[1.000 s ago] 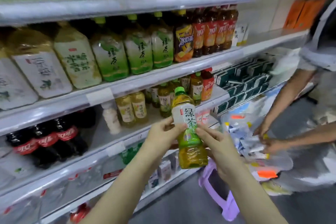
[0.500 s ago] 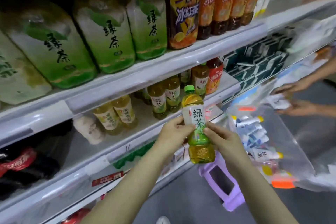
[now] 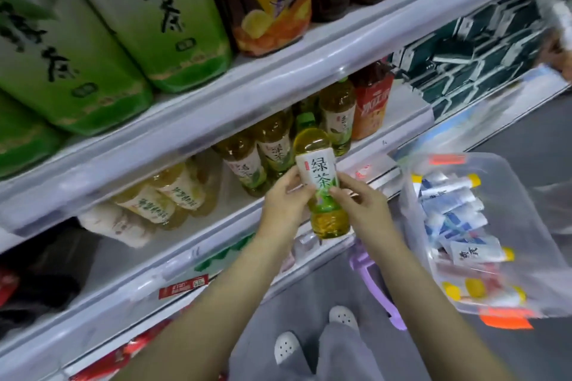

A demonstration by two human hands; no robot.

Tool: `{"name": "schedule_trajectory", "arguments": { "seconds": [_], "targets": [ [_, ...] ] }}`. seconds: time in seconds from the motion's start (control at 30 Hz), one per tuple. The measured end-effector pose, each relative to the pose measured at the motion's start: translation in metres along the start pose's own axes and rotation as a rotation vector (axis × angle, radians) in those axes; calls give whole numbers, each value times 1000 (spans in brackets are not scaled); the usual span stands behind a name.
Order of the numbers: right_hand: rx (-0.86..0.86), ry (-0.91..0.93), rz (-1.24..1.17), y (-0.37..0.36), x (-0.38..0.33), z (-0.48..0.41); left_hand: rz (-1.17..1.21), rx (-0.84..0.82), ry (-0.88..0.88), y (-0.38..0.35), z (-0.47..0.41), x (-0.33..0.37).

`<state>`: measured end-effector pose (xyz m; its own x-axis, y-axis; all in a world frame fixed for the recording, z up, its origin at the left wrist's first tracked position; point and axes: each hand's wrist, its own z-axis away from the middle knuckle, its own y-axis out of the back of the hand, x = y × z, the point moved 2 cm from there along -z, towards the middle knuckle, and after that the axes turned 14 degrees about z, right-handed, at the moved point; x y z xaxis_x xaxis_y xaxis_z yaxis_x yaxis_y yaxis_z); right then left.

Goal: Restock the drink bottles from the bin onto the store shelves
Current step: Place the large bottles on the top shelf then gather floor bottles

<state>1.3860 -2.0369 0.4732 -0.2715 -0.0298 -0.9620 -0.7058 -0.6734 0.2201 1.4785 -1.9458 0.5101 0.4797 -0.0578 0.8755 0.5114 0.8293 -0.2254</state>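
Note:
I hold a green tea bottle (image 3: 320, 176) with a green cap and white label upright in front of the middle shelf (image 3: 309, 195). My left hand (image 3: 283, 199) grips its left side and my right hand (image 3: 360, 206) grips its right side, fingers over the lower label. Just behind it stand several matching green tea bottles (image 3: 275, 148) on that shelf. The clear plastic bin (image 3: 541, 226) sits to the right, with several white and blue bottles lying in it.
Large green tea bottles (image 3: 161, 18) and dark tea bottles fill the upper shelf. Yellow tea bottles (image 3: 173, 198) lie at the middle shelf's left. A red-labelled bottle (image 3: 373, 108) stands at the right. A purple stool (image 3: 374, 284) stands below the bin. Another person's hand (image 3: 557, 52) is at the far right.
The view has come closer to the shelves and tilted down. Both hands have carried the green tea bottle nearer to the middle shelf's row of matching bottles.

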Motion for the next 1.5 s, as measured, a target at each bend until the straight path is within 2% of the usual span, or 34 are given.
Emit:
{"name": "schedule_trajectory", "arguments": {
  "seconds": [0.13, 0.33, 0.63, 1.1, 1.33, 1.5],
  "targets": [
    [-44, 75, 146, 4, 9, -30, 51, 55, 31, -9, -21, -2],
    [-88, 162, 222, -2, 18, -62, 74, 101, -2, -16, -39, -8],
    [-67, 157, 141, -1, 21, -84, 179, 145, -138, -29, -45, -13],
    [-46, 190, -29, 2, -1, -89, 155, 145, -192, -30, -49, -7],
    [-19, 162, 62, -10, 12, -95, 177, 192, -234, -35, -49, -14],
    [31, 216, 167, -14, 11, -94, 213, 200, -225, -40, -48, -16]
  ]
}}
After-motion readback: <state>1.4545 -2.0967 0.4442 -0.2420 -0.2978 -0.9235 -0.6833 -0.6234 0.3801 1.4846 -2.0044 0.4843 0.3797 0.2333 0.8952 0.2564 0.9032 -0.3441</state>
